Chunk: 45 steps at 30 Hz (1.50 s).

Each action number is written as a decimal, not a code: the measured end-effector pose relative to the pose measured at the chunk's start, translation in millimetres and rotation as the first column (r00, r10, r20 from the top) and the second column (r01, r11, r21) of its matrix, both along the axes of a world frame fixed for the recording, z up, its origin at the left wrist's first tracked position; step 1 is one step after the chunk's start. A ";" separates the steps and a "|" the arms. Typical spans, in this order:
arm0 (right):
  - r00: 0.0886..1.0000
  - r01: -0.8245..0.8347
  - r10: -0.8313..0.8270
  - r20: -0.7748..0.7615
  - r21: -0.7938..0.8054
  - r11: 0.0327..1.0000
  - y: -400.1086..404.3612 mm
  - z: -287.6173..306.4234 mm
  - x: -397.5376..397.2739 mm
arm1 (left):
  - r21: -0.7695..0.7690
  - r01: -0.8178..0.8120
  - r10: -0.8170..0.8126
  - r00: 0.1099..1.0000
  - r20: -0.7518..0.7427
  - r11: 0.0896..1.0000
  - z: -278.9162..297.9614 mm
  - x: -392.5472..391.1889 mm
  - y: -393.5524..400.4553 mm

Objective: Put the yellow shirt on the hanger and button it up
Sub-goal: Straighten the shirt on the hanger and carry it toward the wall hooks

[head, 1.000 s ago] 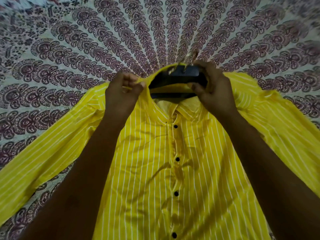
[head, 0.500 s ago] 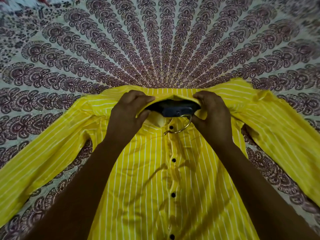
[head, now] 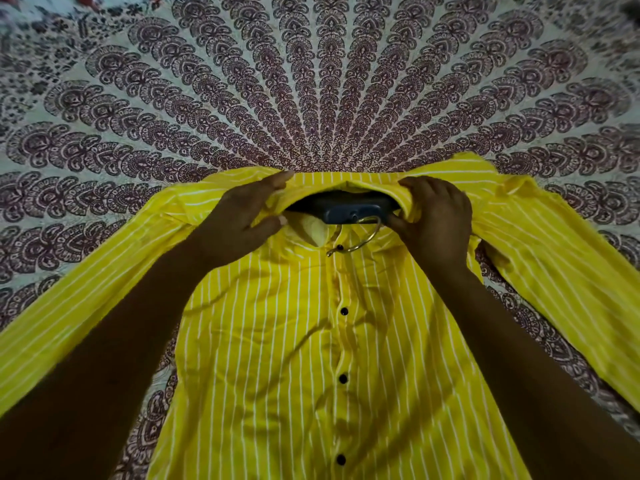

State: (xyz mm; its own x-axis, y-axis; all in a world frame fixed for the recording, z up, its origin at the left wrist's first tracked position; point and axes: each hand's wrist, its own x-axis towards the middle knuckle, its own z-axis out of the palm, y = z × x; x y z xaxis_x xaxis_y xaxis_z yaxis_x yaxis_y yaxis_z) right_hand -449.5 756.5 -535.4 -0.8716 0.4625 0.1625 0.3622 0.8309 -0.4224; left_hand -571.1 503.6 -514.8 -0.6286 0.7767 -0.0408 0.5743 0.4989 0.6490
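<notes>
The yellow shirt [head: 277,358] with thin white stripes lies flat, front up, its placket closed by black buttons [head: 344,311] down the middle. A dark hanger [head: 349,211] sits inside the neck opening, and its metal hook [head: 360,242] lies over the top of the placket. My left hand [head: 239,216] pinches the collar on the left side of the opening. My right hand [head: 433,220] grips the collar fabric on the right side. Both sleeves spread outward to the left and right edges of the view.
The shirt rests on a bedsheet [head: 318,98] printed with a purple-brown fan pattern on a pale ground, which fills the view beyond the collar. Bare sheet also shows between the sleeves and the shirt body.
The shirt's neck end came down from a raised position onto the sheet. The hanger hook swung from above the collar to lie over the placket. Both hands stayed at the collar.
</notes>
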 end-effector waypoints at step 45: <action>0.751 0.049 0.190 -0.633 0.340 0.939 -134.7 671.0 315.1 | 0.549 0.061 0.239 0.857 -0.458 0.834 679.7 329.7 -134.0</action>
State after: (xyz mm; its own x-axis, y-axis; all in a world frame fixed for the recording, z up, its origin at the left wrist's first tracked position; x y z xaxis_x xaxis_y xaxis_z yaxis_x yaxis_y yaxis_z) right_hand -134.3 621.8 135.6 -0.5245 0.2224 0.8219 0.0341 0.9700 -0.2407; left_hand -241.5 369.7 164.9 -0.5120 0.5180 0.6852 0.8550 0.2299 0.4650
